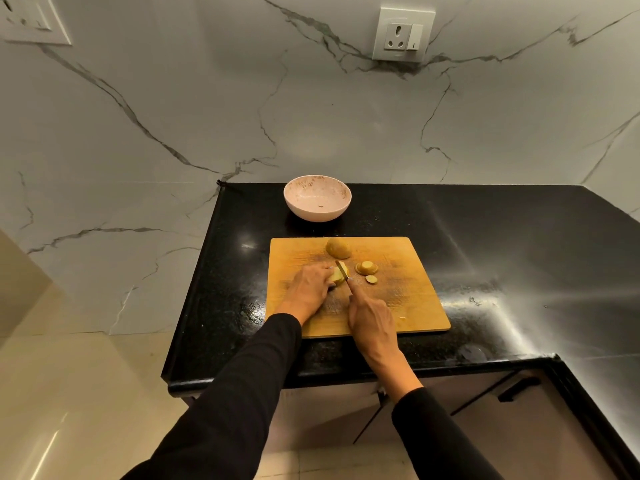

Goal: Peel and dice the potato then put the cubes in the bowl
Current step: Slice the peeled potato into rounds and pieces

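- The potato piece (337, 276) we are cutting lies near the middle of the wooden cutting board (408, 306), on the black bench (485, 237).
- Furthest left, our left hand (308, 287) rests on the board with its fingers curled over the left end of that piece, holding it down; a black sleeve (242, 393) covers the arm behind it.
- Just right of those fingers, the knife (342, 270) stands with its blade across the piece, tip pointing away from us and a little left.
- Our right hand (372, 320) grips the knife handle, which is hidden inside the hand, with the forefinger stretched forward along the back of the blade.
- Behind the knife, near the far edge of the board, a larger chunk of potato (338, 247) sits by itself, apart from both hands.
- To the right of the blade lie cut slices (366, 267), seemingly a smaller round on a wider one, and a small round slice (371, 279) just in front of them.
- Beyond the board, towards the marble wall (173, 116), the pale speckled bowl (317, 201) stands upright on the bench, well apart from the potato; we cannot tell what the tiny dark speck inside it is.
- High on the wall to the right sits a white socket (403, 34).
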